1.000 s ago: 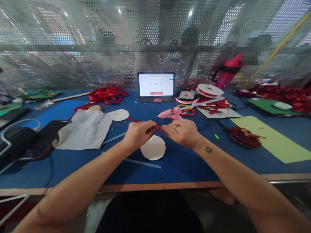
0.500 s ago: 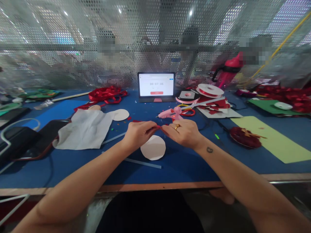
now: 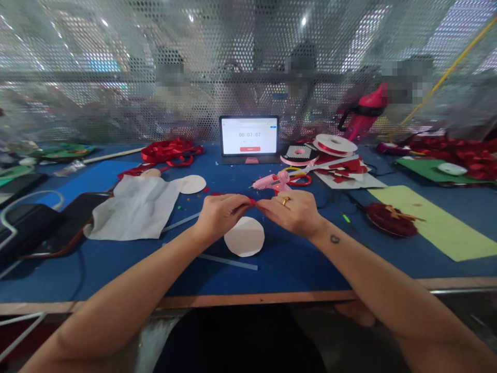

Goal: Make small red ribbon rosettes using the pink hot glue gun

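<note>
Both hands meet above the blue table, pinching a small piece of red ribbon (image 3: pixel 252 202) between their fingertips. My left hand (image 3: pixel 221 215) is closed on its left end. My right hand (image 3: pixel 292 210), with a ring on one finger, is closed on the right end. Most of the ribbon is hidden by the fingers. Just below them a cream paper circle (image 3: pixel 244 237) lies flat on the table. A pink glue gun (image 3: pixel 267 181) rests behind my right hand. Clear glue sticks (image 3: pixel 229 261) lie around the circle, partly behind my left arm.
A tablet (image 3: pixel 249 135) showing a timer stands at the back. Red-handled scissors (image 3: pixel 301 180) and ribbon spools (image 3: pixel 336 144) are at back right. At left are a grey cloth (image 3: pixel 134 207), a phone (image 3: pixel 73 223) and red ribbon (image 3: pixel 171 151). A yellow sheet (image 3: pixel 454 223) lies at right.
The fingertips have shifted slightly and a little more of the red ribbon shows between them. Otherwise the hands and table items stay in place.
</note>
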{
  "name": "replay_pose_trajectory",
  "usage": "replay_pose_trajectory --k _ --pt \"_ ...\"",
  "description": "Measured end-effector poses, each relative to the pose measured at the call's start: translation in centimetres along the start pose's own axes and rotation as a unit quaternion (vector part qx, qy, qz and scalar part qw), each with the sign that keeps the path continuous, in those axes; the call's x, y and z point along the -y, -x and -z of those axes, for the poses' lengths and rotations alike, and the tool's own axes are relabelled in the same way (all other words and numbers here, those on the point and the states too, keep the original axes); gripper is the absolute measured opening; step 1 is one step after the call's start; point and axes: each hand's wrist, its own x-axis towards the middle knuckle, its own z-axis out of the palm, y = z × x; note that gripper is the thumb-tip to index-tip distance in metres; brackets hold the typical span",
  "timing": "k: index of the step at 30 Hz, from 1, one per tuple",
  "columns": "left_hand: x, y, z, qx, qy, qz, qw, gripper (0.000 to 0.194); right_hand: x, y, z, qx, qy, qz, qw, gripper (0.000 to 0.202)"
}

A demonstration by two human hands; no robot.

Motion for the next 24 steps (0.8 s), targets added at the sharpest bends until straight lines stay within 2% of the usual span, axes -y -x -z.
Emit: replay_pose_trajectory --k 2,5,10,12,14,24 --pt "-0.01 -0.03 0.06 -0.026 0.009 -0.006 1.000 0.012 -0.12 0.18 -0.18 -0.007 -0.047 -0.073 0.996 0.018" --pt "-0.25 -0.12 0.32 -0.044 0.033 -0.011 0.998 0.009 -0.29 0.35 -0.51 -0.004 -0.144 -0.181 0.973 0.018" --pt "-0.75 -0.26 0.60 -0.039 0.068 -0.015 0.997 0.009 -0.11 0.23 -0.68 0.049 -0.322 -0.295 0.898 0.019" --pt "-0.82 -0.28 0.57 -0.032 0.080 -0.011 0.996 0.009 0.08 0.10 -0.56 0.059 -0.362 -0.311 0.877 0.018" --pt "-0.82 -0.28 0.51 -0.029 0.090 -0.008 0.996 0.009 0.25 -0.03 -0.39 0.062 -0.382 -0.315 0.867 0.017" --pt "-0.71 -0.43 0.27 -0.049 0.119 -0.023 0.991 0.005 0.47 -0.17 -0.20 0.047 -0.398 -0.327 0.856 0.016"
